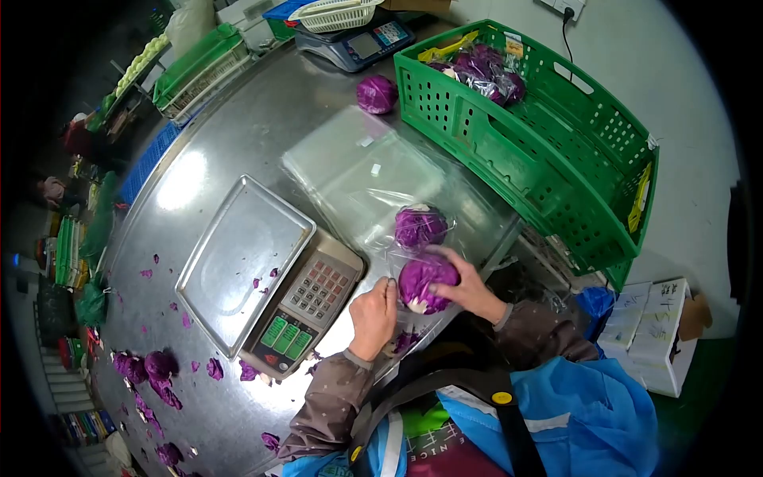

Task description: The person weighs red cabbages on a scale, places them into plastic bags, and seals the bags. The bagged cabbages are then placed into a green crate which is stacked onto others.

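Observation:
My right hand point(470, 285) is wrapped round the right side of a red cabbage point(421, 278), whose pale stem end faces toward me. Just left of it, my left hand point(373, 318) is closed in a pinch; clear film lies near its fingertips, but what they grip is too faint to make out. Beyond the held cabbage, a second red cabbage point(419, 226) rests under or in clear plastic. Both are over a stack of clear plastic bags point(362, 171) on the metal table point(238, 143).
A scale point(306, 298) with a metal tray stands left of my hands. Loose cabbage leaves point(163, 385) litter the table's left. One cabbage point(377, 95) sits beside a green crate point(509, 151) holding wrapped cabbages point(489, 75). Farther back is another scale point(358, 46). An open notebook point(648, 326) lies right.

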{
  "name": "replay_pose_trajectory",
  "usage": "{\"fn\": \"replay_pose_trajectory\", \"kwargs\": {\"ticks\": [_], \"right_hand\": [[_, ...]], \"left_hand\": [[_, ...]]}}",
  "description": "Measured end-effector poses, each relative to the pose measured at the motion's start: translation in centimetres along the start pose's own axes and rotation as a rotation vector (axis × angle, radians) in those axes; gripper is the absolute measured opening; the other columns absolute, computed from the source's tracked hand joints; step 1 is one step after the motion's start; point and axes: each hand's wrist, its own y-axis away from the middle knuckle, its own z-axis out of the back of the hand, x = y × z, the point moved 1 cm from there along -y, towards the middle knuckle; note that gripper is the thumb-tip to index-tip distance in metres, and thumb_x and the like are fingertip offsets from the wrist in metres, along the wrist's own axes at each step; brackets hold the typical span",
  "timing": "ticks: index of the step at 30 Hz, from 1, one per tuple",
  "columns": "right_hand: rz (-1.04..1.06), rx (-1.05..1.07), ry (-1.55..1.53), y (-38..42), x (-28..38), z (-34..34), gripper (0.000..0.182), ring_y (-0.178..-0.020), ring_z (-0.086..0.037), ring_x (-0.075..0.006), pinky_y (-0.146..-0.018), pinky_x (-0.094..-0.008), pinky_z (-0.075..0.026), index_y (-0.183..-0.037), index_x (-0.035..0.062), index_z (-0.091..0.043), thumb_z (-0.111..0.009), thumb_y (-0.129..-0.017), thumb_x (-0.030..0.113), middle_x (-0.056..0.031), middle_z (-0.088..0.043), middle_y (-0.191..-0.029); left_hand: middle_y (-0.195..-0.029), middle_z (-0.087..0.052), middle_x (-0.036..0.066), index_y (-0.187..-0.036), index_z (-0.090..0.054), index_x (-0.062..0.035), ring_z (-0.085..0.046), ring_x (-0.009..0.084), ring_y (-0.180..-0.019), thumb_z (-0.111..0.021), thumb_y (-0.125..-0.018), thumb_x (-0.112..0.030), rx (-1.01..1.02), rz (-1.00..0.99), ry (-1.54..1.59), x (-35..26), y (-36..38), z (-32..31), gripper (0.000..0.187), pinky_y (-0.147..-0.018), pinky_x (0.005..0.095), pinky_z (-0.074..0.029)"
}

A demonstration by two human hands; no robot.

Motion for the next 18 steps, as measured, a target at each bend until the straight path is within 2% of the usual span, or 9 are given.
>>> {"fn": "replay_pose_trajectory", "kwargs": {"ticks": [1,4,6,9,11,13,15,17,18], "right_hand": [[0.044,-0.036,0.079,0.0,-0.2,-0.3,0.057,-0.096,-0.051,-0.0153,-0.087,-0.0272,-0.039,-0.121,0.0037,-0.042,-0.067,-0.071,0.013,-0.0091,-0.052,-0.109],[-0.146,-0.093,-0.154,-0.6,0.2,-0.3,0.051,-0.096,-0.054,-0.0169,-0.083,-0.0304,-0.044,-0.119,0.0048,-0.044,-0.065,-0.074,0.015,-0.0094,-0.052,-0.111],[-0.477,-0.205,-0.724,-0.9,1.1,0.1,0.043,-0.096,-0.057,-0.0179,-0.074,-0.0346,-0.051,-0.116,0.0070,-0.047,-0.062,-0.078,0.021,-0.0091,-0.054,-0.110],[-0.498,-0.158,-0.732,-2.5,1.0,1.2,0.039,-0.093,-0.059,-0.0187,-0.066,-0.0376,-0.054,-0.113,0.0096,-0.049,-0.055,-0.082,0.031,-0.0077,-0.057,-0.107],[-0.490,-0.065,-0.666,-4.1,1.5,2.7,0.043,-0.097,-0.057,-0.0199,-0.079,-0.0419,-0.050,-0.121,0.0113,-0.042,-0.047,-0.086,0.038,-0.0070,-0.054,-0.111],[-0.395,-0.137,-0.606,-6.0,3.1,4.4,0.044,-0.097,-0.057,-0.0204,-0.080,-0.0433,-0.049,-0.120,0.0124,-0.043,-0.046,-0.086,0.041,-0.0066,-0.054,-0.111],[-0.207,-0.225,-0.634,-6.5,5.6,5.9,0.046,-0.098,-0.056,-0.0211,-0.079,-0.0463,-0.049,-0.119,0.0138,-0.044,-0.046,-0.084,0.044,-0.0066,-0.053,-0.113],[-0.202,-0.167,-0.821,-7.2,5.8,7.9,0.048,-0.103,-0.053,-0.0219,-0.081,-0.0490,-0.047,-0.117,0.0154,-0.045,-0.047,-0.083,0.048,-0.0054,-0.052,-0.115],[-0.234,-0.188,-0.853,-7.2,5.7,8.3,0.049,-0.102,-0.054,-0.0225,-0.079,-0.0489,-0.048,-0.118,0.0149,-0.045,-0.049,-0.082,0.047,-0.0063,-0.051,-0.116]], "left_hand": [[-0.053,-0.050,0.018,-0.075,-0.053,-0.0033,-0.051,0.0353,-0.048,-0.049,-0.085,-0.019,-0.004,0.004,-0.005,-0.3,0.1,-0.2,0.019,-0.045,0.0422,-0.038],[-0.053,-0.052,0.017,-0.073,-0.053,-0.0038,-0.052,0.0344,-0.048,-0.049,-0.085,-0.020,0.008,-0.096,-0.043,-1.6,0.0,-0.1,0.020,-0.045,0.0420,-0.038],[-0.053,-0.049,0.019,-0.069,-0.051,-0.0021,-0.050,0.0371,-0.049,-0.048,-0.085,-0.017,0.001,-0.074,-0.007,-2.4,-0.7,0.3,0.022,-0.045,0.0431,-0.036],[-0.055,-0.051,0.020,-0.068,-0.053,-0.0017,-0.052,0.0386,-0.052,-0.046,-0.086,-0.021,-0.016,-0.069,-0.012,-3.1,-3.6,0.9,0.027,-0.048,0.0446,-0.039],[-0.059,-0.051,0.023,-0.068,-0.053,0.0006,-0.052,0.0399,-0.056,-0.043,-0.086,-0.020,0.048,-0.060,0.017,-3.4,-6.5,1.7,0.030,-0.049,0.0450,-0.039],[-0.061,-0.051,0.023,-0.067,-0.050,0.0030,-0.052,0.0375,-0.057,-0.040,-0.087,-0.020,0.140,-0.008,0.259,-5.1,-10.1,3.6,0.032,-0.049,0.0436,-0.040],[-0.059,-0.049,0.019,-0.067,-0.047,0.0036,-0.049,0.0310,-0.054,-0.041,-0.086,-0.020,0.258,0.057,0.306,-7.6,-11.9,5.1,0.031,-0.047,0.0386,-0.039],[-0.053,-0.046,0.012,-0.066,-0.046,0.0016,-0.046,0.0215,-0.047,-0.042,-0.086,-0.022,0.314,-0.130,0.412,-10.1,-12.9,6.6,0.031,-0.044,0.0322,-0.037],[-0.052,-0.041,0.004,-0.063,-0.044,-0.0036,-0.040,0.0142,-0.045,-0.042,-0.086,-0.024,0.351,0.086,0.622,-10.7,-13.6,6.5,0.031,-0.042,0.0269,-0.032]]}}
